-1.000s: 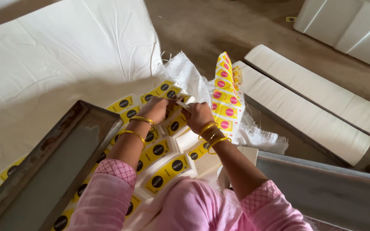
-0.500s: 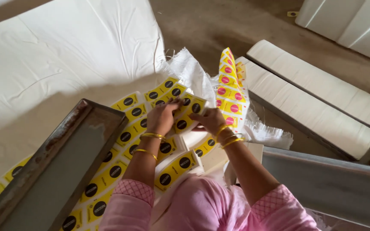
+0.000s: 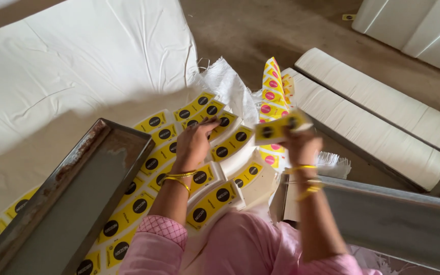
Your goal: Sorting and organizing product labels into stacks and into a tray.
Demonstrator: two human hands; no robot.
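While the left hand (image 3: 193, 145) pressed open fingers on the spread yellow labels (image 3: 220, 153), the right hand (image 3: 301, 145) pinched one lifted label (image 3: 277, 130); placing it seemingly needed a careful aim.

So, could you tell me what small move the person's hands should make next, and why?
Probably carry the yellow packet in the right hand aside to the upright stack of packets. It is already lifted clear of the spread packets, while the left hand rests on them, ready to pick another.
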